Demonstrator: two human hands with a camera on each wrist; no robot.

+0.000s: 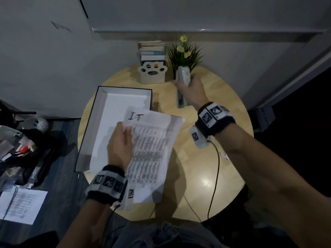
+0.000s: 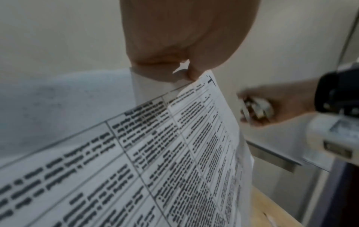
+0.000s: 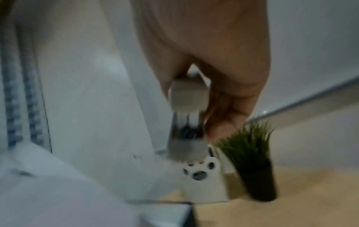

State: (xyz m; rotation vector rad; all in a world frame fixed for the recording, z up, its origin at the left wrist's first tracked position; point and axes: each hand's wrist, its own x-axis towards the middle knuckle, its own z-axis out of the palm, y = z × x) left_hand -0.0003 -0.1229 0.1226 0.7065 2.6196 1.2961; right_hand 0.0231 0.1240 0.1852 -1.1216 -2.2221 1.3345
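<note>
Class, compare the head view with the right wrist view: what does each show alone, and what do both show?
Head view only: the left hand gripping printed sheets, and a loose page on the floor. Right wrist view only: the stapler's shiny metal part, with fingers curled round it. Both: the right hand holding that stapler, the paw-print holder, the potted plant and the wooden table.

White papers (image 1: 152, 149) with black printed tables

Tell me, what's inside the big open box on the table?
White paper lies flat inside the box. The left hand holds printed sheets above the box's near right part, so whatever lies in that part is covered.
</note>
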